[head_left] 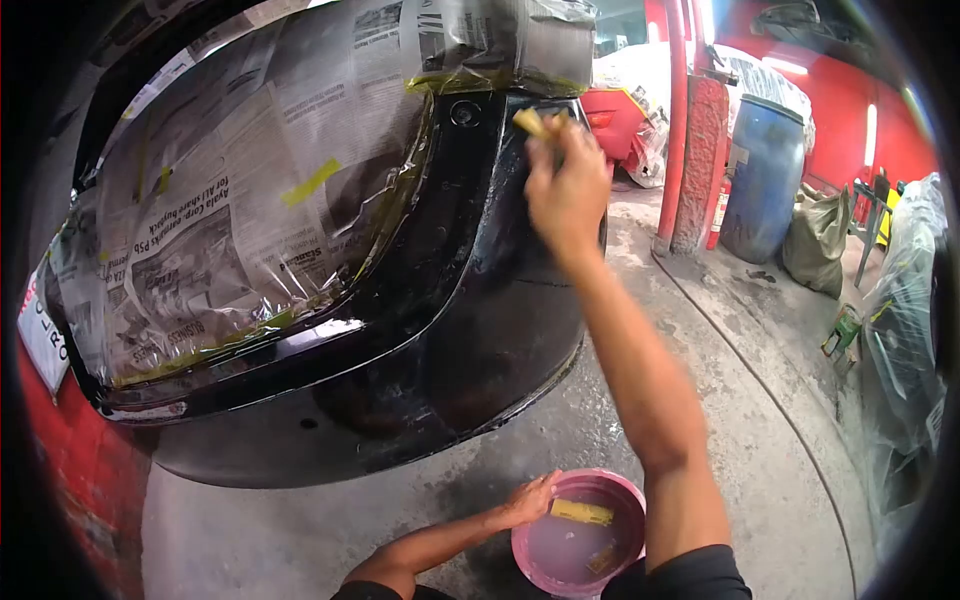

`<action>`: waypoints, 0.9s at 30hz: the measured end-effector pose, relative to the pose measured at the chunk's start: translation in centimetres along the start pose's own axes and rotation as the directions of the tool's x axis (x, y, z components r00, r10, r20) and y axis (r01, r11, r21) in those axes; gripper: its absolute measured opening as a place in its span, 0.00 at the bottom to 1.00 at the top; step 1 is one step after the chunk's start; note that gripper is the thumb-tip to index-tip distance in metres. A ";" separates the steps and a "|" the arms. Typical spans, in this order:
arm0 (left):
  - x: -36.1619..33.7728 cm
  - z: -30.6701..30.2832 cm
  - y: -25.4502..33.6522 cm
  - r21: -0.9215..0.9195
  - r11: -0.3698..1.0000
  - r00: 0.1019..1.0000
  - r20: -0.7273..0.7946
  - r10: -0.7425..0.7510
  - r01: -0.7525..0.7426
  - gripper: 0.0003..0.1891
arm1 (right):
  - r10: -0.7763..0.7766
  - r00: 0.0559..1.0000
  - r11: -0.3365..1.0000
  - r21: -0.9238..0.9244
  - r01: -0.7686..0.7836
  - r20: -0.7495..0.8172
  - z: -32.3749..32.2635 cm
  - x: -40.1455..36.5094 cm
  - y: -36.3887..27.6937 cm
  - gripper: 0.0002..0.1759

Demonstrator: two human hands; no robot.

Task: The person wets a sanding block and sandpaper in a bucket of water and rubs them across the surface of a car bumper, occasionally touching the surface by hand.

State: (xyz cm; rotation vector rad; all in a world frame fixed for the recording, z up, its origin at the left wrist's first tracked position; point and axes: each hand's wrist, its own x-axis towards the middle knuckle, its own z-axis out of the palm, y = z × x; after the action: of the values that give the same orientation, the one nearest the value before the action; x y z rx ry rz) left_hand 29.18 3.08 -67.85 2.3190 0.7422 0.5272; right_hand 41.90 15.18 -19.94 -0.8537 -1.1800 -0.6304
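Observation:
My right hand (567,170) is raised at the upper edge of the black car body panel (440,370), its fingers closed round a small yellow piece (530,124) against the glossy surface. Down at the bottom, my left hand (533,498) grips the left rim of a pink basin (522,555). Cloudy water fills the basin, with a yellow block (582,512) and a smaller brownish piece (603,559) in it. Newspaper (220,200), edged with yellow tape, covers the opening beside the panel.
A red pillar (697,150), a fire extinguisher (717,215), a blue drum (764,180) and a sack (817,243) stand at the upper right. A hose (745,360) runs along the concrete floor. Clear plastic sheeting (905,340) hangs at the right edge.

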 end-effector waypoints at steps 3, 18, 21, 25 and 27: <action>0.9 -0.2 0.0 0.057 0.997 0.997 0.054 -0.057 0.054 0.24 | -0.267 0.956 0.963 0.076 0.259 0.121 -2.7 -8.3 -4.1 0.19; 0.2 -0.7 0.5 0.096 0.994 0.998 0.015 -0.061 0.059 0.23 | 0.030 0.994 0.999 -0.045 -0.026 0.105 -0.4 2.1 2.9 0.14; 0.5 -0.9 0.9 0.048 0.991 0.982 0.137 -0.130 0.125 0.23 | 0.056 0.991 0.995 -0.086 -0.046 0.119 -0.7 0.1 1.0 0.16; 0.6 -0.3 0.1 -0.016 0.998 0.995 0.088 -0.054 0.055 0.23 | -0.221 0.973 0.975 -0.003 0.221 0.074 -2.9 -7.5 -2.4 0.22; 0.9 -1.0 1.2 0.000 0.996 0.991 0.103 -0.088 0.089 0.23 | -0.169 0.986 0.980 -0.104 0.168 -0.004 0.1 -2.1 -1.5 0.16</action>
State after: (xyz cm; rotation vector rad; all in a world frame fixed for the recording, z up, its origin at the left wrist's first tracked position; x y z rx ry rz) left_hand 29.81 3.36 -66.17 2.2789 0.7893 0.3660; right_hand 40.05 14.40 -21.58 -0.8407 -1.2242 -0.8405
